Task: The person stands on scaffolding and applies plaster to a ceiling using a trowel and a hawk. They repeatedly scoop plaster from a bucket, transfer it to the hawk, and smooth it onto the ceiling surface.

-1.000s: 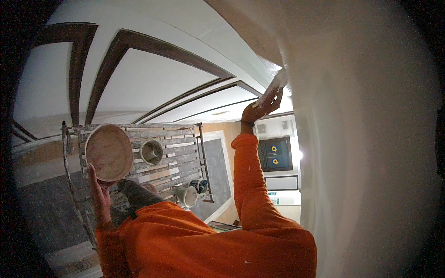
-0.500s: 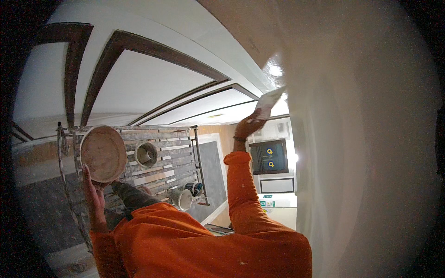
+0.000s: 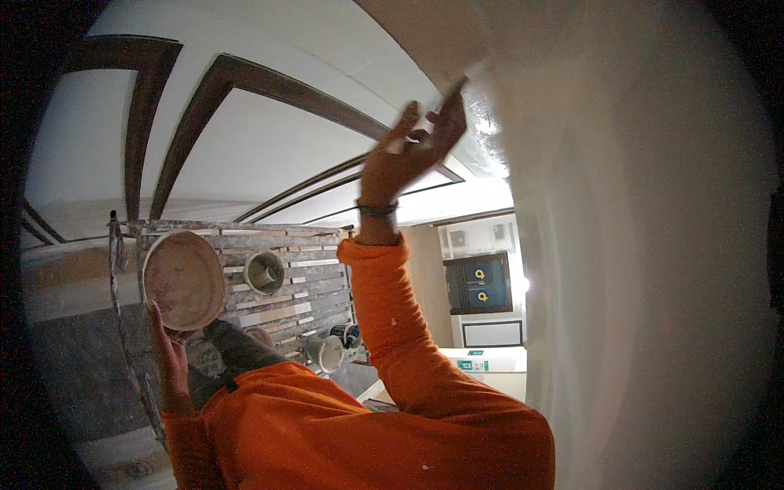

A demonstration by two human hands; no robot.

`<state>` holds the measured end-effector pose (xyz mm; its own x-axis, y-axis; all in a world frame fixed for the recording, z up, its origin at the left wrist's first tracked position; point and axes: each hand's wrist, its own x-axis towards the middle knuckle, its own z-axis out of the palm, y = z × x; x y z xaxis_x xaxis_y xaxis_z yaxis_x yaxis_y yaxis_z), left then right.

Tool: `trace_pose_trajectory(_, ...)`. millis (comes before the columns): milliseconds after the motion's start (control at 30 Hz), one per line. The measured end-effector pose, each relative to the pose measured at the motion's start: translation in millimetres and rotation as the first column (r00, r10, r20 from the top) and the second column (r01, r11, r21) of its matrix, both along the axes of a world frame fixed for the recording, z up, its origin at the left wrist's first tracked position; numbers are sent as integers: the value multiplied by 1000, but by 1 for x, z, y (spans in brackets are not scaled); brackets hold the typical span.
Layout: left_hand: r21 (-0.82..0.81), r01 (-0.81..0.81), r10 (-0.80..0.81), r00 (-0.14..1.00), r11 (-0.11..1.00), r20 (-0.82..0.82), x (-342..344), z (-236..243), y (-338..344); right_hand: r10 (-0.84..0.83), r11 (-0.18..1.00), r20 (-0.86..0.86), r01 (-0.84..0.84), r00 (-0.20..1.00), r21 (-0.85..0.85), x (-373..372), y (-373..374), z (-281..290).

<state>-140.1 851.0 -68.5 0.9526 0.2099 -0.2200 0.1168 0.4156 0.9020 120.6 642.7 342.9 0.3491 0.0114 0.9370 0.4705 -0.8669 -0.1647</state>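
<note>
My left hand (image 3: 170, 355) grips the lower rim of a round, shallow pan (image 3: 186, 282), its inside smeared with pale pinkish paste. The pan is tilted so that its inside faces me. My right hand (image 3: 412, 155) is raised beside the top of the wall, its fingers closed and a little blurred. It holds a thin, flat spreader, seen nearly edge-on past the fingertips; most of it is hidden by the hand. Close to the fingers, a wet, shiny patch (image 3: 487, 131) shows on the pale surface.
Below me is a slatted, paint-stained scaffold platform (image 3: 306, 282) with metal side rails. A stained bucket (image 3: 265, 272), a whitish bucket (image 3: 327, 354) and a dark container (image 3: 347, 333) stand on it. Dark-trimmed panels (image 3: 278, 122) lie to the left; a smooth pale wall (image 3: 637, 245) fills the right.
My right hand has moved up and to the left, turning so that the spreader's flat face no longer shows. My left hand and the pan have hardly moved.
</note>
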Motion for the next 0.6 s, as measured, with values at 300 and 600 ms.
trace_pose_trajectory(300,13,-65,66,997,998,-45,-19,2,22,-59,921,207,133,976,-366,-14,-34,-16)
trace_pose_trajectory(600,16,-93,94,995,996,-43,-14,2,28,-197,828,-9,161,980,-537,35,-106,-60)
